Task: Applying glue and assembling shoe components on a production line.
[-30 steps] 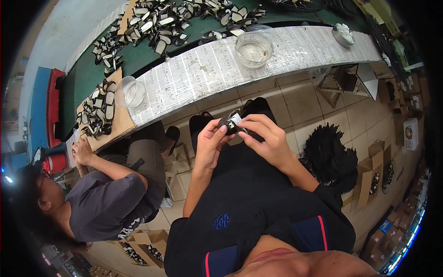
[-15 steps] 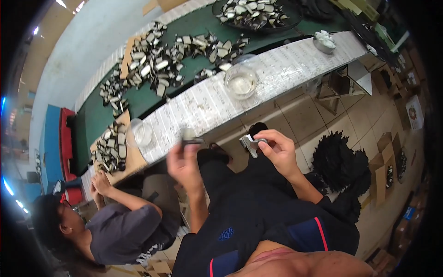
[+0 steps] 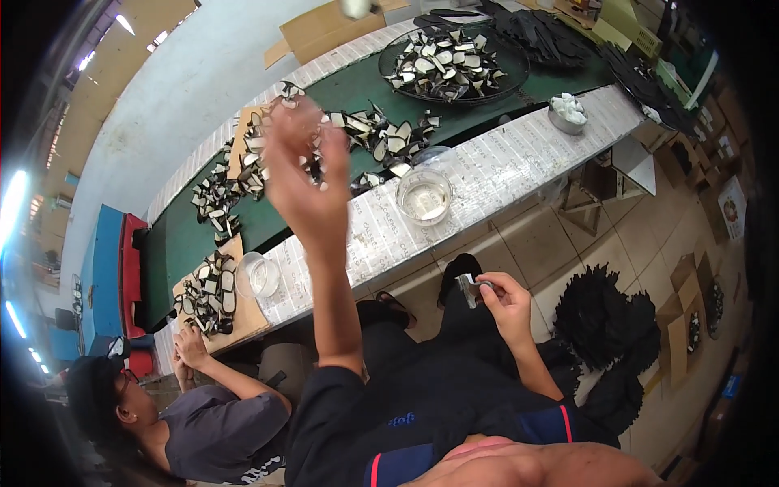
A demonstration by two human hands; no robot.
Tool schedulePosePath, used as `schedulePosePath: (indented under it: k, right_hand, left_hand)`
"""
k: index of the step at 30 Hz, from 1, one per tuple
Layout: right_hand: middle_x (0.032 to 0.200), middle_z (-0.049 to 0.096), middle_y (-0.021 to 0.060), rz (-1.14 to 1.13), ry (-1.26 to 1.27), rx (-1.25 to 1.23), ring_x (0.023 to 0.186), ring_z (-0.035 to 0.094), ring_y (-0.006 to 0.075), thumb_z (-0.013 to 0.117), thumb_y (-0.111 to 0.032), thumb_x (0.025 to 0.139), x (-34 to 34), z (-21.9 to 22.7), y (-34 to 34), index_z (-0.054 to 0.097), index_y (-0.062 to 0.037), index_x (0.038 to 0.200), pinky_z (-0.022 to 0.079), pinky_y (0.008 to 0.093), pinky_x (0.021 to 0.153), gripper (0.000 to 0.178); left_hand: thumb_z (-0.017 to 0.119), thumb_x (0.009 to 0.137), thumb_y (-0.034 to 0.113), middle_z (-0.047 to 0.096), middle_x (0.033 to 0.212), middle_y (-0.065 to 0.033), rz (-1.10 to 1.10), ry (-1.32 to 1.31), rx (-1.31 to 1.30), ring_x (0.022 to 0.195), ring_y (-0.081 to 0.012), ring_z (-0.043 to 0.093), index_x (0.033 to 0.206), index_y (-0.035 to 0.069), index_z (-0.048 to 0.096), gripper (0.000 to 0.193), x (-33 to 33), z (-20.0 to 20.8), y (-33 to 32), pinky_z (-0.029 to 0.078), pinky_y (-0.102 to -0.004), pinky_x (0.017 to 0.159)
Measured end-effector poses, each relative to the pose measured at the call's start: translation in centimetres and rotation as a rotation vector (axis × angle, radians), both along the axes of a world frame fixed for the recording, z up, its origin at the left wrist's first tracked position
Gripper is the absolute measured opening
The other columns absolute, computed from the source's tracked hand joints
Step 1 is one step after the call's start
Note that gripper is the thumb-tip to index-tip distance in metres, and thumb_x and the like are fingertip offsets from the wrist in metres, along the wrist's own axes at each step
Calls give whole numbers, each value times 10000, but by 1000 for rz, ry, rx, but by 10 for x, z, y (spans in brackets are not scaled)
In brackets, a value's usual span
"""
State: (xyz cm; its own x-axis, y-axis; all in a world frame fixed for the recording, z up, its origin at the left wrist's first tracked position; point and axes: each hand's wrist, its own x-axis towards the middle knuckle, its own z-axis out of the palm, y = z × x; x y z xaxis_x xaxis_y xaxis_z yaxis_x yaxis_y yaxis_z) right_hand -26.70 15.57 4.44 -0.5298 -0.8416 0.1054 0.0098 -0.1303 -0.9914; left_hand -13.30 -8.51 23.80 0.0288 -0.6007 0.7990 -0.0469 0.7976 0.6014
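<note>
My left hand [image 3: 312, 178] is stretched out over the heap of small black pieces with cream-white faces [image 3: 389, 142] on the green work surface [image 3: 272, 223]. It is blurred, but its thumb and fingers stand apart. One black-and-white piece [image 3: 289, 91] shows just beyond the fingertips; I cannot tell whether they touch it. Lower down, over my dark-clothed lap, my right hand [image 3: 506, 302] pinches a small silvery metal tool [image 3: 467, 287] between thumb and fingers. Its exact kind is not clear.
A clear bowl [image 3: 424, 213] and a clear cup [image 3: 264, 277] stand along the paper-covered edge [image 3: 373, 235]. A metal bowl [image 3: 568, 123] holds white bits. Behind is a round dark tray [image 3: 519, 81] of pieces. At left a co-worker [image 3: 215, 430] sits; black strips [image 3: 608, 316] lie right.
My left hand has gone from beside the table edge, where it held a small dark piece, up and forward over the heap. The right hand still grips the metal tool. The whole view has shifted.
</note>
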Motion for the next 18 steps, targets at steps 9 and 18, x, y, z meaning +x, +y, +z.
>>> schedulePosePath:
  k: [9,18]
  right_hand:
    - [1023,658,62,-107,-105,90,844,639,102,620,-50,955,-40,-18,-40,654,35,1089,538,234,728,162]
    - [1127,642,100,-165,-182,-73,920,629,129,577,-150,984,-117,-27,-148,613,0,1125,522,244,739,209]
  left_hand:
    - [547,918,210,695,918,-183,-811,-1230,831,887,-336,676,1106,-9,633,301,81,-436,96,529,-406,783]
    - [489,949,389,698,1022,-220,-1736,-693,1736,927,-406,666,1037,19,697,433,48,-605,71,512,-479,808]
